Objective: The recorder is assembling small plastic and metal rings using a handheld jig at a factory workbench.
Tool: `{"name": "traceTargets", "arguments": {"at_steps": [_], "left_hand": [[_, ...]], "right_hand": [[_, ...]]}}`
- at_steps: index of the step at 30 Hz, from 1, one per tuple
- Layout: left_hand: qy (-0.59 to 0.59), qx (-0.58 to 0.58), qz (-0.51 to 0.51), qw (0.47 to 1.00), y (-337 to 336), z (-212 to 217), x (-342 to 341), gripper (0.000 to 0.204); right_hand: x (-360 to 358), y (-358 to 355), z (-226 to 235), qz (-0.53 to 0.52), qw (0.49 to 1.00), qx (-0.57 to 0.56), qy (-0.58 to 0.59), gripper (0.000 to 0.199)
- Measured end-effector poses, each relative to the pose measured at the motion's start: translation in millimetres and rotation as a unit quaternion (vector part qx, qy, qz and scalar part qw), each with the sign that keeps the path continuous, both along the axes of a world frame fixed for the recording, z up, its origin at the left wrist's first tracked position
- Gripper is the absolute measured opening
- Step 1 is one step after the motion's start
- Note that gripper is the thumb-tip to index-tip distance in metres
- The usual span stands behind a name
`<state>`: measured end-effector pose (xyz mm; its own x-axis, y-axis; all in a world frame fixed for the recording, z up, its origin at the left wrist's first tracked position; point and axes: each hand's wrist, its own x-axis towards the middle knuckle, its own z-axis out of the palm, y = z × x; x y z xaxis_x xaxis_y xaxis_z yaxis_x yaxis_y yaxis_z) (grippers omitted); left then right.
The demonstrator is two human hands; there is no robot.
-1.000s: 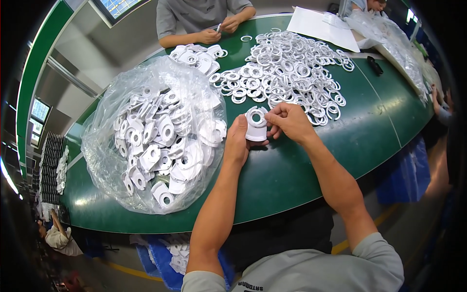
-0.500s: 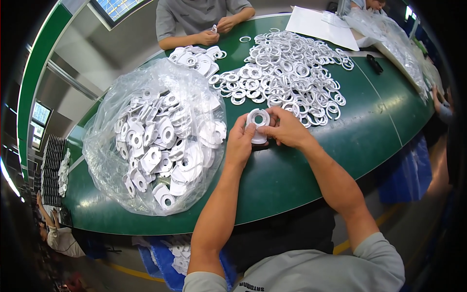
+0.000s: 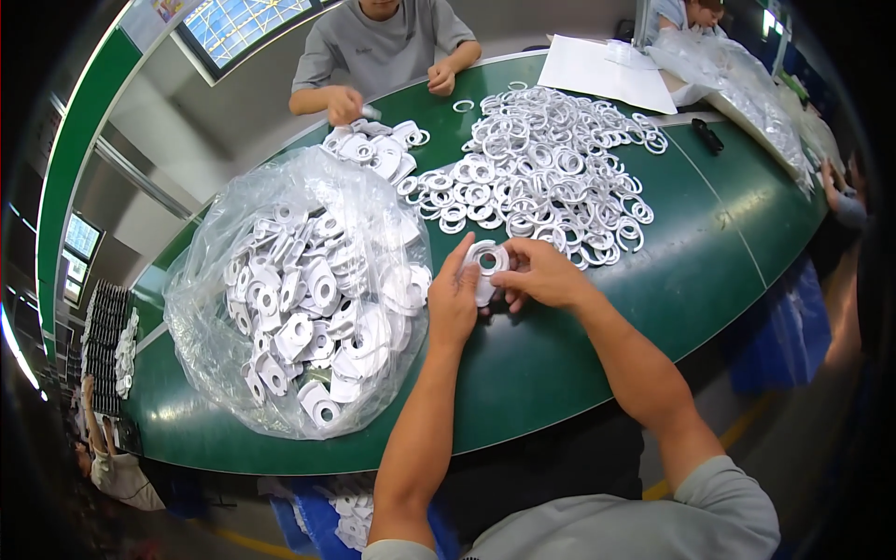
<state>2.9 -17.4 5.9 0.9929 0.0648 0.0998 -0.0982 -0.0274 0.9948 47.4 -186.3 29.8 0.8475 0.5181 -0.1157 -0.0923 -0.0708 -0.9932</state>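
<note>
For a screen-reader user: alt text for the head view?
Two bare hands, left hand and right hand, hold a white ring-shaped part over a green table, between a clear bag of white parts and a pile of white rings.

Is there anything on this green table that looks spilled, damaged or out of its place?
Nothing stands out. The loose white rings lie in a heap on the green table, the clear plastic bag of white parts sits whole, and both hands hold one white ring piece.

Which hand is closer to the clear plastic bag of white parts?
Left. The left hand is right beside the clear plastic bag, at its right edge; the right hand is farther right.
</note>
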Motion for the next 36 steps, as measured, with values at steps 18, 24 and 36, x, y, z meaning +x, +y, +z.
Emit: {"name": "traceTargets", "arguments": {"at_steps": [18,24,36], "left_hand": [[0.014,-0.045,-0.026,0.999,4,3,5,0.043],[0.036,-0.077,-0.101,0.991,11,2,3,0.064],[0.074,-0.22,-0.072,0.97,13,-9,3,0.035]], "right_hand": [[16,-12,-9,-0.009,0.989,0.042,0.139,0.016],[13,-10,-11,-0.004,0.993,0.028,0.116,0.021],[-4,4,-25,-0.035,0.9,-0.156,-0.405,0.035]]}}
